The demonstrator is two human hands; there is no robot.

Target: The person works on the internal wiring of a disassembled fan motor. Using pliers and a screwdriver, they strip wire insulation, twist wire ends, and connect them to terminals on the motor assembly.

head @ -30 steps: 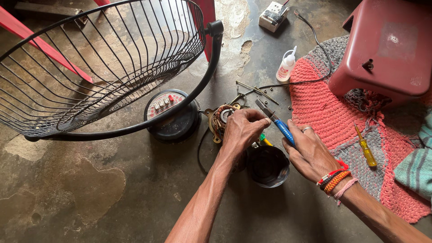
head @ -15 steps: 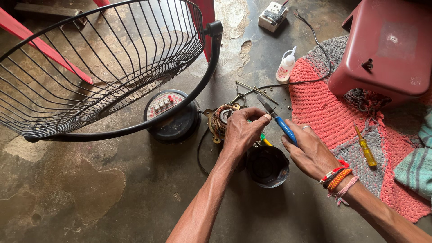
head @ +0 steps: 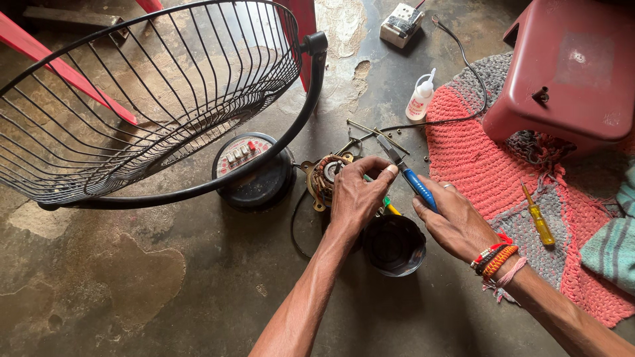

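Left hand (head: 357, 192) fingers pinching motor (head: 324, 177); right hand (head: 456, 221) gripping blue-handled pliers (head: 407, 173); black cup (head: 394, 244) interior dark.

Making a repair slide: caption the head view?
Left hand steadies fan motor; right hand holds blue-handled pliers.

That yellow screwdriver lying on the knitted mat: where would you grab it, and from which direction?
Take the yellow screwdriver by its thick yellow handle, the lower end nearer the camera, coming straight down from above. It lies flat on the pink and grey mat with nothing touching it, and the thin shaft points away toward the red stool, so the handle probably gives the surest grip.
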